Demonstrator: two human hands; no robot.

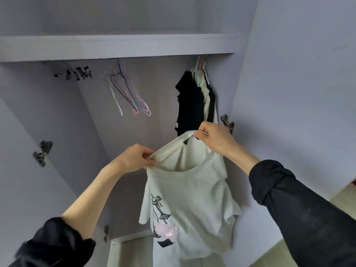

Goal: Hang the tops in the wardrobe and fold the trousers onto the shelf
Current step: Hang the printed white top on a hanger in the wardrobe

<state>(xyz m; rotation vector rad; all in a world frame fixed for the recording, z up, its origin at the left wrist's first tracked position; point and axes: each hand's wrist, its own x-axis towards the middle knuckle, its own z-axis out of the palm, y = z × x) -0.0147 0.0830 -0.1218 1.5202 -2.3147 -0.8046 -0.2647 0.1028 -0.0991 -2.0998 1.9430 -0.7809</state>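
Left hand [137, 158] pinches the neckline of the white printed T-shirt [189, 205], right hand [212, 138] grips what looks like a white hanger hook [200, 132] at the collar, holding it raised before the open wardrobe, likely to seat it for hanging beside the dark tops [192, 105].

White top [192, 199] with pink-and-black flower print; black clothes [190, 105]; lilac wardrobe [115, 47].

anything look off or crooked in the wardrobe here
The bunch of empty thin wire hangers under the shelf hangs skewed, splayed at different angles. The black and cream tops at the right hang bunched together.
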